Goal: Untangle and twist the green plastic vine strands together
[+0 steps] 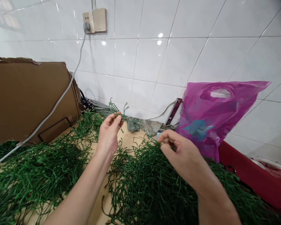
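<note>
Between the thumb and fingers of my left hand (110, 131) is a small green plastic sprig (112, 107), its thin curled ends sticking up above the fingertips. My right hand (178, 150) hovers over the near right pile of green strands (142, 175), thumb and index finger bent towards each other. Whatever its fingertips hold, if anything, is too small to make out. A small blue-and-white item (158, 135) shows beside the right index fingertip. Another heap of green strands (44, 165) lies to the left of my left forearm.
A cardboard box (28, 97) stands at the left, with a grey cable (61, 98) running down across it from a wall socket (89, 22). A purple plastic bag (215, 115) leans on the tiled wall. Something red (253, 175) lies at the right.
</note>
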Motion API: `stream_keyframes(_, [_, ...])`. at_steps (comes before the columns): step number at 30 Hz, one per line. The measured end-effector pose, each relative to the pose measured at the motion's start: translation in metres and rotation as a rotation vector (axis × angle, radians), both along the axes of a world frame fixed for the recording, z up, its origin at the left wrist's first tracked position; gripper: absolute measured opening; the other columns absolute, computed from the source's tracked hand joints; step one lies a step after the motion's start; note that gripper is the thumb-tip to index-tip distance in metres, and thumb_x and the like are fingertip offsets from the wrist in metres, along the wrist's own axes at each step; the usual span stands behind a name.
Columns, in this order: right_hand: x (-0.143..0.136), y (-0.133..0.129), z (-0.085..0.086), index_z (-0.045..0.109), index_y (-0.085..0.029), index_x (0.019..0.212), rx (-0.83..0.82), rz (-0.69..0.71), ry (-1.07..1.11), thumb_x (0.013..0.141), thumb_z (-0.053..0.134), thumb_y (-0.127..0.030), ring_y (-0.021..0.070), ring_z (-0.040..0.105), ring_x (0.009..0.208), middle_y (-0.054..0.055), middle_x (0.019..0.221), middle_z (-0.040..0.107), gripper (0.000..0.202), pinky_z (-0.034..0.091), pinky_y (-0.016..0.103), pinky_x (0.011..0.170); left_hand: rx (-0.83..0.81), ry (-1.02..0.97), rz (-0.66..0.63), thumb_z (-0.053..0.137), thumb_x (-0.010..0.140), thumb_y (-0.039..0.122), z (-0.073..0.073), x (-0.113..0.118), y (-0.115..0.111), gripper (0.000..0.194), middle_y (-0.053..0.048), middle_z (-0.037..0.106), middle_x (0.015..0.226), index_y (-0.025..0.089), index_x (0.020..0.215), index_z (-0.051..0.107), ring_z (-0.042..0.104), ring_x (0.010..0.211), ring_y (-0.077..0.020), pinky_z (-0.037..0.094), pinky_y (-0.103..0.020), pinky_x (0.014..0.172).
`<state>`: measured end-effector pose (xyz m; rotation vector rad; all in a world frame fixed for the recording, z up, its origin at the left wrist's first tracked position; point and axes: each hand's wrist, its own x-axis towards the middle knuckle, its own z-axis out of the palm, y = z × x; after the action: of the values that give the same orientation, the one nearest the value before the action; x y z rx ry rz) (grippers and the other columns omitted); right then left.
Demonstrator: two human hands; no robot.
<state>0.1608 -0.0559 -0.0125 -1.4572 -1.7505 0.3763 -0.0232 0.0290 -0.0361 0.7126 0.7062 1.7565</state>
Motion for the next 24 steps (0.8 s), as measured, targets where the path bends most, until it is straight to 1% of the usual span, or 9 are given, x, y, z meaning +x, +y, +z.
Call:
stream_keyframes(3, [0.02,-0.012,0.005,0.066,-0.024,0.078,-0.027,-0.044,-0.169,0.081,0.046,-0.029,0.0183,0.057,0.063,0.0,0.069,0.063,0.02,0.042,0.03,0.059,-0.028,0.073,-0.176,0.092,0.056,0.025,0.005,-0.009,-0.001,0.035,0.002,0.066,0.077,0.014,0.083,0.073,0.059,0.07,-0.0086,0.05,-0.026,0.077])
stream_keyframes(5, [0.027,-0.015,0.005,0.071,-0.025,0.085,0.045,-0.08,-0.215,0.082,0.047,-0.031,0.024,0.065,0.085,0.004,0.088,0.072,0.025,0.048,0.037,0.076,0.01,0.164,-0.302,0.09,0.059,0.025,0.007,-0.009,-0.006,0.032,0.001,0.067,0.079,0.015,0.084,0.074,0.06,0.071,-0.0093,0.05,-0.026,0.077])
stream_keyframes(7, [0.026,-0.017,0.006,0.073,-0.026,0.091,0.141,-0.141,-0.214,0.084,0.048,-0.032,0.0273,0.065,0.099,0.005,0.101,0.074,0.027,0.047,0.041,0.088,0.07,0.263,-0.377,0.087,0.066,0.024,0.008,-0.005,-0.011,0.025,0.001,0.067,0.079,0.015,0.086,0.075,0.059,0.072,-0.0087,0.049,-0.024,0.076])
stream_keyframes(10, [0.016,-0.016,0.011,0.072,-0.025,0.092,0.199,-0.202,-0.157,0.085,0.049,-0.033,0.0276,0.066,0.098,0.006,0.097,0.074,0.025,0.048,0.042,0.088,0.13,0.386,-0.437,0.08,0.075,0.02,0.009,0.001,-0.018,0.016,0.002,0.067,0.076,0.015,0.089,0.075,0.058,0.072,-0.0079,0.047,-0.021,0.074])
stream_keyframes(13, [0.003,-0.013,0.015,0.072,-0.024,0.094,0.188,-0.222,-0.05,0.088,0.05,-0.037,0.0263,0.067,0.093,0.006,0.096,0.074,0.026,0.049,0.04,0.085,0.159,0.465,-0.454,0.076,0.077,0.015,0.011,0.006,-0.024,0.013,0.001,0.067,0.079,0.015,0.089,0.072,0.058,0.074,-0.0082,0.046,-0.021,0.074])
stream_keyframes(16, [-0.006,-0.006,0.012,0.072,-0.024,0.099,0.091,-0.149,0.072,0.092,0.05,-0.044,0.024,0.067,0.094,0.005,0.1,0.075,0.03,0.049,0.038,0.086,0.196,0.55,-0.501,0.074,0.078,0.013,0.012,0.011,-0.028,0.013,0.001,0.068,0.08,0.015,0.09,0.07,0.058,0.074,-0.0091,0.046,-0.021,0.072])
stream_keyframes(19, [-0.009,0.003,0.004,0.07,-0.022,0.101,-0.071,0.034,0.235,0.089,0.059,-0.045,0.0219,0.068,0.093,0.005,0.1,0.075,0.028,0.05,0.035,0.085,0.241,0.627,-0.535,0.073,0.079,0.016,0.01,0.014,-0.031,0.011,0.002,0.066,0.077,0.015,0.09,0.07,0.055,0.068,-0.0088,0.043,-0.021,0.065])
stream_keyframes(22, [-0.008,0.009,-0.004,0.066,-0.019,0.102,-0.184,0.173,0.38,0.083,0.067,-0.043,0.0203,0.067,0.086,0.004,0.09,0.074,0.031,0.051,0.033,0.079,0.255,0.648,-0.516,0.073,0.079,0.017,0.008,0.015,-0.032,0.01,0.003,0.064,0.075,0.016,0.088,0.069,0.054,0.067,-0.0093,0.042,-0.022,0.063])
stream_keyframes(24, [-0.005,0.011,-0.007,0.066,-0.018,0.101,-0.213,0.204,0.419,0.083,0.069,-0.042,0.0184,0.066,0.081,0.002,0.084,0.072,0.03,0.05,0.031,0.075,0.239,0.616,-0.518,0.074,0.079,0.019,0.008,0.014,-0.032,0.012,0.002,0.067,0.079,0.016,0.089,0.07,0.058,0.072,-0.0104,0.045,-0.022,0.068])
